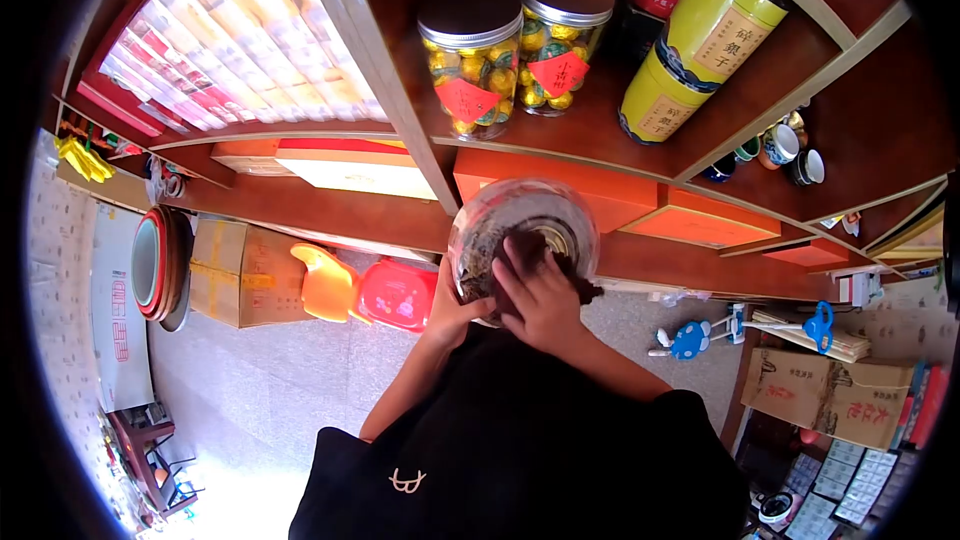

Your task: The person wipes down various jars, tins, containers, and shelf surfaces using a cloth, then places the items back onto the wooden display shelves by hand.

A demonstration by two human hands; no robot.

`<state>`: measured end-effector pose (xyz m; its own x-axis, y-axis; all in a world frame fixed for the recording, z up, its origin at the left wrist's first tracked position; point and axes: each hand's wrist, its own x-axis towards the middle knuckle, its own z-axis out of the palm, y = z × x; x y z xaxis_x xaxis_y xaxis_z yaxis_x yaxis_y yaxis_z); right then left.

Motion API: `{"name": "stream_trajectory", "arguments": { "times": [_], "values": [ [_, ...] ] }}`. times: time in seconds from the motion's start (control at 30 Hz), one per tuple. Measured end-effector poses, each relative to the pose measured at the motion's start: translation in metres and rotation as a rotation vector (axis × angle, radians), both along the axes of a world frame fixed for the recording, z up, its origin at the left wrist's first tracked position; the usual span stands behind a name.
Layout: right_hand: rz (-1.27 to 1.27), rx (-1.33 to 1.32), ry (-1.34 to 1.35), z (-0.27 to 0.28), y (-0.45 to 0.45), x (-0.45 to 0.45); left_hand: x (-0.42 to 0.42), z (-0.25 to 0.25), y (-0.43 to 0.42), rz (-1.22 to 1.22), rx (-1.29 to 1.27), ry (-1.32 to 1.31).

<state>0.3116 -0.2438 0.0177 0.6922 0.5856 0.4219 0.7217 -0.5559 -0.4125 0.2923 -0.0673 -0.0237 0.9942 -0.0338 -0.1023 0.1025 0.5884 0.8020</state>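
Observation:
A large clear round jar (483, 215) with dark contents showing through its wall is held close to my chest, in front of the shelves. My left hand (456, 302) grips its left side, fingers wrapped round the wall. Against the jar, my right hand (543, 305) presses a dark brown cloth (528, 248), whose loose end hangs out on the right past my fingers. The cloth and my hand cover part of the jar, so I cannot make out exactly what is inside.
Jars of gold-wrapped balls (470, 65) and yellow-green tins (665, 90) stand on the shelf above. Orange boxes (560, 178) line the lower shelf. On the floor are a cardboard box (225, 265), a red stool (395, 295) and a blue toy scooter (690, 340).

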Motion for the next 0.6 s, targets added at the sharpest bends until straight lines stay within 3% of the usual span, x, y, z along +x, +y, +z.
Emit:
{"name": "stream_trajectory", "arguments": {
  "times": [0.1, 0.17, 0.37, 0.47, 0.5, 0.57, 0.6],
  "values": [
    [0.062, 0.084, -0.075, -0.012, -0.008, 0.014, 0.003, 0.013, 0.007, -0.118, 0.182, -0.057],
    [0.056, 0.082, -0.093, 0.036, -0.001, 0.026, 0.001, 0.028, 0.008, -0.247, 0.391, -0.105],
    [0.132, 0.002, 0.100, 0.088, -0.014, 0.063, 0.004, 0.022, 0.010, -0.278, 0.450, -0.200],
    [0.329, 0.093, 0.684, 0.094, -0.056, 0.096, -0.002, 0.032, 0.000, -0.299, 0.288, -0.130],
    [0.331, 0.093, 0.683, 0.089, -0.068, 0.097, -0.003, 0.033, -0.002, -0.279, 0.187, -0.092],
    [0.473, 0.664, 1.358, 0.076, -0.083, 0.101, -0.005, 0.031, -0.003, -0.241, 0.053, -0.038],
    [0.506, 0.814, 1.360, 0.064, -0.083, 0.098, -0.006, 0.030, -0.002, -0.231, 0.056, -0.047]
  ]
}}
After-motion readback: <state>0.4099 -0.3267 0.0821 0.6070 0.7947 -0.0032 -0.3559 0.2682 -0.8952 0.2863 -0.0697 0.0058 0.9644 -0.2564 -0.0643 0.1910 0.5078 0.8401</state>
